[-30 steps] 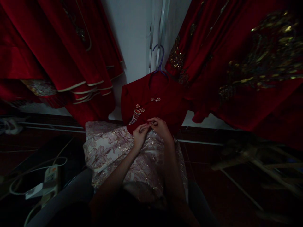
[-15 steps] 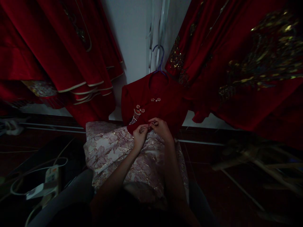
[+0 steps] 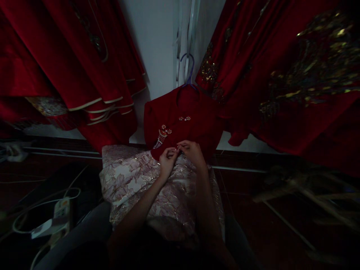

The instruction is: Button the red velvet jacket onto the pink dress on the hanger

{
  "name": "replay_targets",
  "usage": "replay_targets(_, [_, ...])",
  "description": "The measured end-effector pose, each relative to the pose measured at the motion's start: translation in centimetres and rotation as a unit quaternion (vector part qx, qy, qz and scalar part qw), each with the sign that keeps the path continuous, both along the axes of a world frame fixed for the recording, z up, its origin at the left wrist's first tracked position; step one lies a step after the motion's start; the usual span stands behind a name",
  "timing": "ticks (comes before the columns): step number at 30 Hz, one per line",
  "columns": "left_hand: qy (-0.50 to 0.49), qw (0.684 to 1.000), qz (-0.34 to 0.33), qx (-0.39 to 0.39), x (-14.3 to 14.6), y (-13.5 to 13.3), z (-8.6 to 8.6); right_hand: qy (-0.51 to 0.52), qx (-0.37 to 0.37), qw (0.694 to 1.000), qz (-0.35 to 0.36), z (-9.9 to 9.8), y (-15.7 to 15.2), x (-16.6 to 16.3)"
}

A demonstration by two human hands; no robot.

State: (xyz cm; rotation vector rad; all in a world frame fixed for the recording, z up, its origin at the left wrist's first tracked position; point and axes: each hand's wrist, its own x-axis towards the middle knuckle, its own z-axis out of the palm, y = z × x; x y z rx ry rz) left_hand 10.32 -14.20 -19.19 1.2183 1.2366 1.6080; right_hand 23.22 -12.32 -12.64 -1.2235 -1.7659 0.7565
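A red top (image 3: 197, 131) hangs on a purple clothes hanger (image 3: 192, 69) in front of me, with a pink floral brocade skirt (image 3: 135, 170) below it. My left hand (image 3: 168, 159) and my right hand (image 3: 191, 150) meet at the top's lower front edge. Their fingertips pinch a small beaded clasp (image 3: 179, 147) between them, mostly covered by the fingers. Higher on the chest is another beaded clasp (image 3: 185, 118), joined across the front. To its lower left hangs a beaded tassel ornament (image 3: 161, 135).
Red garments (image 3: 92, 67) with pale piping hang at the left. More red garments with gold sequins (image 3: 317, 78) hang at the right. A power strip (image 3: 61, 212) with white cables lies low at the left. Dim wooden bars (image 3: 298, 187) stand at the lower right.
Both hands have shifted very slightly to the right, with their fingertips still together at the clasp. The garments hang as before.
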Motion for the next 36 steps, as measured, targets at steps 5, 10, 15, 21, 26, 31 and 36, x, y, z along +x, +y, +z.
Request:
replay_targets(5, [-0.008,1.000,-0.004,0.009,-0.01,-0.10,0.04,-0.033,0.022,0.999,-0.025,-0.06,0.07,-0.06])
replay_targets(10, [-0.021,1.000,-0.006,0.010,0.00,-0.06,0.05,-0.032,0.044,0.998,-0.029,0.06,0.00,-0.16])
replay_targets(15, [-0.019,1.000,-0.013,0.014,-0.08,-0.22,0.36,-0.016,0.025,1.000,-0.007,-0.04,0.06,-0.18])
replay_targets(21, [-0.010,0.999,-0.026,0.027,-0.08,-0.40,0.58,0.033,0.006,0.999,0.035,-0.52,0.31,0.27])
replay_targets(26, [0.001,1.000,-0.015,0.018,-0.07,-0.19,0.22,0.054,-0.012,0.997,0.052,-0.60,0.32,0.32])
replay_targets(31, [0.002,1.000,-0.015,0.023,-0.11,-0.04,-0.02,0.074,-0.012,0.996,0.053,-0.41,0.22,0.38])
replay_targets(36, [-0.003,1.000,-0.028,0.014,-0.23,-0.13,0.01,0.077,-0.007,0.997,0.003,-0.40,0.27,0.38])
